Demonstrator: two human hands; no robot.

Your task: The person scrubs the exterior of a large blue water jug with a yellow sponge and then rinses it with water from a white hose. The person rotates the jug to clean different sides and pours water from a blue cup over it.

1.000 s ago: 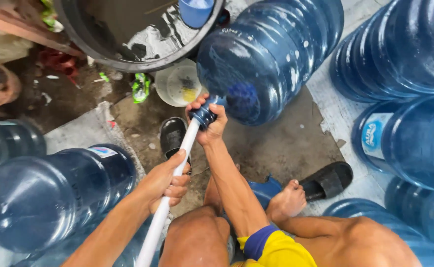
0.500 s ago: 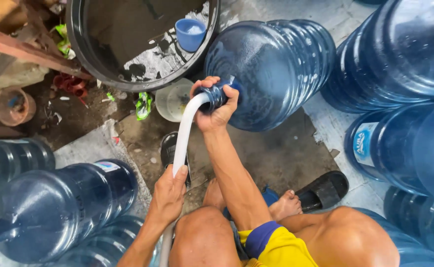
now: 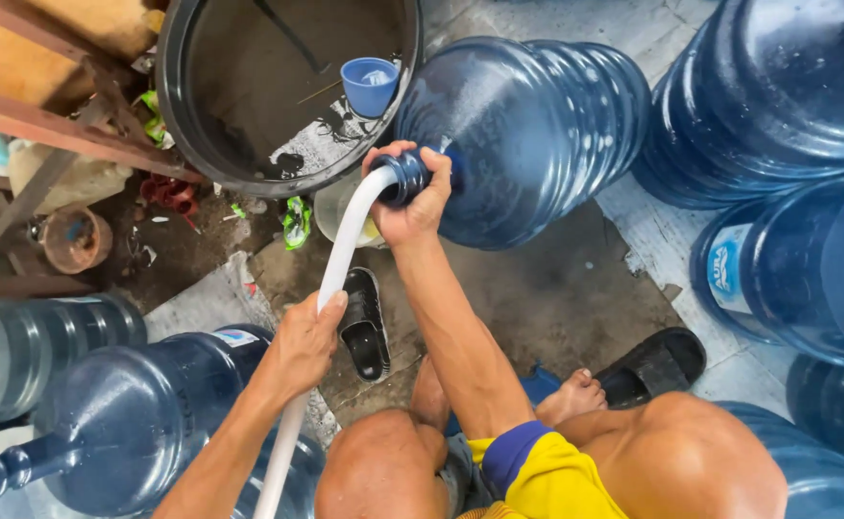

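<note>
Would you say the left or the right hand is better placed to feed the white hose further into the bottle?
Probably the left hand: it grips the white hose lower down, free to push, while the right hand wraps the bottle neck.

A big blue water jug (image 3: 527,135) lies on its side on the concrete floor, its ribbed, see-through body beaded with drops and its narrow neck pointing toward the person. A white hose (image 3: 330,288) runs up from the bottom edge of the view, bends over at the top and meets the jug's mouth. The right hand (image 3: 410,197) wraps around the neck where hose and jug join. The left hand (image 3: 302,346) grips the hose lower down its length.
</note>
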